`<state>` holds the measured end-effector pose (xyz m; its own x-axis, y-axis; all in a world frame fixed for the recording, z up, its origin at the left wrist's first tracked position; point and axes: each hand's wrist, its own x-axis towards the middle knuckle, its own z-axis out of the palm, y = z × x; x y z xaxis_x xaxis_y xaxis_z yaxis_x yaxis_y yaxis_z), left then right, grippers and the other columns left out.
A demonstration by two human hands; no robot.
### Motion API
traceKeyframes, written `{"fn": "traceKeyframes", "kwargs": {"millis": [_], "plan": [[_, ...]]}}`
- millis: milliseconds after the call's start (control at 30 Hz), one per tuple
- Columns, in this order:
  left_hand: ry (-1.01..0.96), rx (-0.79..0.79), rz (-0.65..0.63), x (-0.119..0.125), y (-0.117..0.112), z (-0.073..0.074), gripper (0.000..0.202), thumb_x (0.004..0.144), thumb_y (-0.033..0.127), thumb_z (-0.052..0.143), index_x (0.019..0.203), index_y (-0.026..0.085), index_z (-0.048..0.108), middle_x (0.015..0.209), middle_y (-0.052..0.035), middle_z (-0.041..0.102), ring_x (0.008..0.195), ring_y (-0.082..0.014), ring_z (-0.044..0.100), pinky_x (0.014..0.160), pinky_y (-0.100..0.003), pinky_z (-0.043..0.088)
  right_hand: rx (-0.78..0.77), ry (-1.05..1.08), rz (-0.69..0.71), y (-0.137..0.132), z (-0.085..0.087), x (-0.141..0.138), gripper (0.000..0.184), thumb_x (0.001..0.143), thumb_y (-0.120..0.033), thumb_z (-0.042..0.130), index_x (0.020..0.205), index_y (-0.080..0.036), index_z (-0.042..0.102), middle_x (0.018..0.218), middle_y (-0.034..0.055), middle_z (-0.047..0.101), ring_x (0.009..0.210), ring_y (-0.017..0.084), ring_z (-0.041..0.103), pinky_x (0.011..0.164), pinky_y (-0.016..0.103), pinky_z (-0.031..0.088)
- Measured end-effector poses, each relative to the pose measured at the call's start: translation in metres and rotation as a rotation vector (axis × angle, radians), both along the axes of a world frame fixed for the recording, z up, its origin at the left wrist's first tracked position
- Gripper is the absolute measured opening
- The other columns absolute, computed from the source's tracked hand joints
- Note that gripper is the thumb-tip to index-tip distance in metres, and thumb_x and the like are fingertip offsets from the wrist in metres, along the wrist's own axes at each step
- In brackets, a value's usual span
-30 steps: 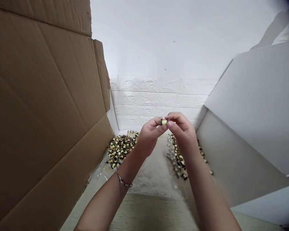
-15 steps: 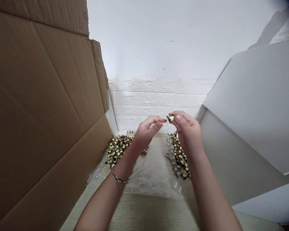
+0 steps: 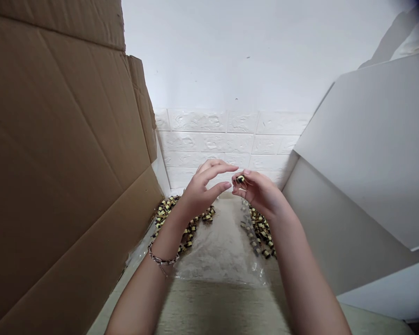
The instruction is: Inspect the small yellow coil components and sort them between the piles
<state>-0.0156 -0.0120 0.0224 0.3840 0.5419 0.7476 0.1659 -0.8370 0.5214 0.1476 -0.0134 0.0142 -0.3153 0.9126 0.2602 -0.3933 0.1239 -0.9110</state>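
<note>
Between the fingers of my right hand (image 3: 261, 190) is a small yellow-and-black wound coil (image 3: 240, 179) with thin copper-coloured wire leads. My left hand (image 3: 209, 186) is beside it on the left, thumb and fingers apart, with nothing in its grasp. Its fingertips come close to the coil; I cannot tell whether they touch it. Below the hands, a heap of similar coils (image 3: 167, 211) lies at the left, partly hidden by my left forearm. A second heap of coils (image 3: 261, 228) lies at the right, partly behind my right wrist.
A clear plastic bag (image 3: 219, 260) lies flat on the table (image 3: 223, 307) between the heaps. Tall brown cardboard (image 3: 63, 163) walls the left side, and a white panel (image 3: 363, 163) stands at the right. A white brick-patterned wall (image 3: 199, 122) closes the back.
My right hand has turned, so the coil now shows its wire leads and sits slightly lower and further left. My left hand has spread its thumb and fingers wider and shifted left.
</note>
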Motion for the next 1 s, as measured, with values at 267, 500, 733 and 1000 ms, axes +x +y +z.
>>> {"fn": "traceKeyframes", "kwargs": {"millis": [267,500,733,1000], "plan": [[0.226,0.042,0.04,-0.004,-0.005,0.002,0.03,0.078,0.023,0.05,0.106,0.031,0.056,0.111,-0.0034,0.046,0.106,-0.0186,0.039,0.095,-0.033,0.029,-0.041,-0.058,0.078,-0.001,-0.001,-0.004,0.013,0.072,-0.027,0.057,0.073,-0.017,0.065,0.072,0.0005,0.055,0.066,0.009,0.047,0.064,0.023,0.042],[0.279,0.035,0.048,-0.007,0.0,0.001,0.027,0.076,0.026,0.053,0.101,0.032,0.059,0.11,-0.003,0.047,0.099,-0.0181,0.041,0.092,-0.033,0.031,-0.063,-0.125,0.076,0.0,-0.002,-0.005,0.014,0.072,-0.026,0.056,0.075,-0.016,0.065,0.074,0.0005,0.055,0.067,0.008,0.046,0.064,0.022,0.041],[0.224,0.008,0.066,-0.005,0.0,0.001,0.022,0.072,0.03,0.058,0.094,0.032,0.062,0.107,-0.0019,0.051,0.101,-0.0194,0.042,0.091,-0.035,0.032,-0.042,-0.14,0.091,-0.002,-0.001,-0.009,0.016,0.074,-0.029,0.053,0.07,-0.016,0.062,0.071,-0.0002,0.054,0.064,0.008,0.046,0.061,0.02,0.039],[0.1,0.049,0.136,-0.003,0.001,0.002,0.022,0.07,0.033,0.061,0.091,0.028,0.063,0.102,-0.0022,0.06,0.1,-0.0194,0.05,0.091,-0.035,0.031,0.019,-0.274,-0.27,0.005,-0.004,-0.006,0.033,0.073,-0.049,0.049,0.075,-0.019,0.061,0.076,0.001,0.056,0.063,0.009,0.047,0.061,0.023,0.038]]}}
